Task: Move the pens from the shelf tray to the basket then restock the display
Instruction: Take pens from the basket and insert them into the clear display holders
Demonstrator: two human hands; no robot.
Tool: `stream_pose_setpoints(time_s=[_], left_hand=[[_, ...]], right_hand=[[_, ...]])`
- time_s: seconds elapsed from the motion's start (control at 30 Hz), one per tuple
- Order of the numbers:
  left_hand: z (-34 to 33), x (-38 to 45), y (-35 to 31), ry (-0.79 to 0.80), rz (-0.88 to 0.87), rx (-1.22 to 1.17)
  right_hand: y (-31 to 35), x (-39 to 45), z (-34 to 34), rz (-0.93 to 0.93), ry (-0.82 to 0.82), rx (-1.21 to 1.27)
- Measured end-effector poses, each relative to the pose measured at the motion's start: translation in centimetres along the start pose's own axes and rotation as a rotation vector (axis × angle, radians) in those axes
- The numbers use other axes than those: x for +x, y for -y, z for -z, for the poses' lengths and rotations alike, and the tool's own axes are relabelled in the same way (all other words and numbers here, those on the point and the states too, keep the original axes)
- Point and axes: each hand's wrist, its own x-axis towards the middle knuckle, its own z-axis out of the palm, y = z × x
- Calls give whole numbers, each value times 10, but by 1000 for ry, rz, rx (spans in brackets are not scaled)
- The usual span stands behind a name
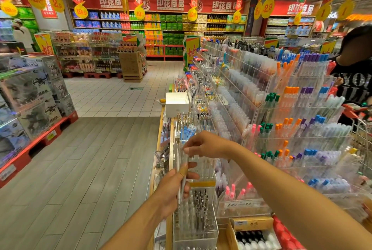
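Pens (182,171): a small bunch of slim white and clear pens, held upright above the near end of the display, between the two hands.
Left hand (173,189): comes in from the lower middle with the forearm rising to the right; the fingers are curled round the lower half of the bunch and the thumb lies up along its near side. A tan plaster (183,171) is wrapped round that thumb.
Right hand (203,146): reaches across from the lower right, the forearm running up and to the left; the wrist is bent down and the fingertips pinch the tops of the same pens.
Clear tray (196,229): an acrylic box right below the left hand, filled with upright clear pens that have dark and silver parts.
Display (281,108): stepped acrylic racks run up the right side, packed with pens whose caps are orange, green, blue, purple and pink.
White box (177,103): sits on the shelf edge farther up the aisle, well apart from the hands.
Cardboard box (252,224): open, at the lower right beside the clear tray, with dark and white items inside.
Shopper (354,72): a person in a black printed top stands behind the racks at the right edge.
Basket: cannot tell which container it is.
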Motion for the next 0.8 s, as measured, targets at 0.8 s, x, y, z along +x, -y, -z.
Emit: stream_pose_setpoints(time_s=[0.8], left_hand=[[3,12,-1,-283,-114,236]], right_hand=[[-12,0,10,72,-309,-316]])
